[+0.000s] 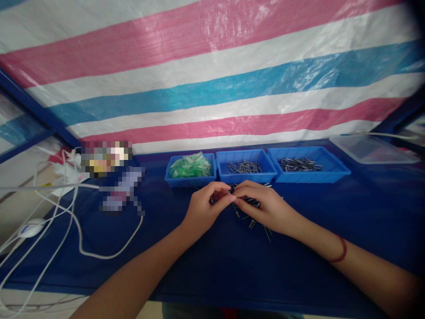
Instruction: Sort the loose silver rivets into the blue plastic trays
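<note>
My left hand [207, 204] and my right hand [265, 206] meet at the fingertips above the blue table. Thumb and fingers of each are pinched together, and whatever they hold, if anything, is too small or hidden to make out. Under and around the fingers lies a loose pile of thin metal pins [252, 223], partly covered by both hands. Just behind the hands stands a blue tray with more silvery metal pins [245, 167]. To its right, a second blue tray holds darker metal pins [300, 164].
A blue tray of green and clear plastic bags [191, 166] stands left of the other trays. White cables [99, 256] loop across the table's left side, near a white round-ended device [32, 227]. A translucent plastic lid [361, 148] lies at back right. Striped sheeting [212, 93] hangs behind.
</note>
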### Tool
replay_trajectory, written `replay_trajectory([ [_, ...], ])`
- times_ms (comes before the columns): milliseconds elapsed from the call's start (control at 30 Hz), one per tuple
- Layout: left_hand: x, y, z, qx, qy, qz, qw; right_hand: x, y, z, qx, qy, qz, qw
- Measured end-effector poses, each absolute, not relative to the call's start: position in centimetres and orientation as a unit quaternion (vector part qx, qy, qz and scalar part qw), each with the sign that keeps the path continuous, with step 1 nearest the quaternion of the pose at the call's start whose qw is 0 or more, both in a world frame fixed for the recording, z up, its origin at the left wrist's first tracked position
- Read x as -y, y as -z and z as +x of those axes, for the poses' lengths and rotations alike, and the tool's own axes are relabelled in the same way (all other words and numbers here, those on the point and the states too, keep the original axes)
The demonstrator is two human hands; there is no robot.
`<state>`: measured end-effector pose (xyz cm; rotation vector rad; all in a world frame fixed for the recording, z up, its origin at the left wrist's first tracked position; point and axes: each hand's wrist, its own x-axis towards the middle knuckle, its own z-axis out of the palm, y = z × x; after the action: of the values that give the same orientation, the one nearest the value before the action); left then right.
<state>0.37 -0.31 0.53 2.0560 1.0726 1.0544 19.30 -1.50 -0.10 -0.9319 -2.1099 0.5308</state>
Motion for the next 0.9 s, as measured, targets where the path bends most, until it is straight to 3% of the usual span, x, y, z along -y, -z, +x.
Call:
replay_trajectory([
  [633,0.22,-0.84,0.32,-0.330,-0.442,0.794,0.255,1.18,0.10,19.54,0.792,-0.186,-0.380,0.439],
  [900,-0.14,-0.39,0.17,-0.380,-0.387,0.806,0.238,1.15,-0.39,19.92,0.768,-0.187,-0.397,0.467],
])
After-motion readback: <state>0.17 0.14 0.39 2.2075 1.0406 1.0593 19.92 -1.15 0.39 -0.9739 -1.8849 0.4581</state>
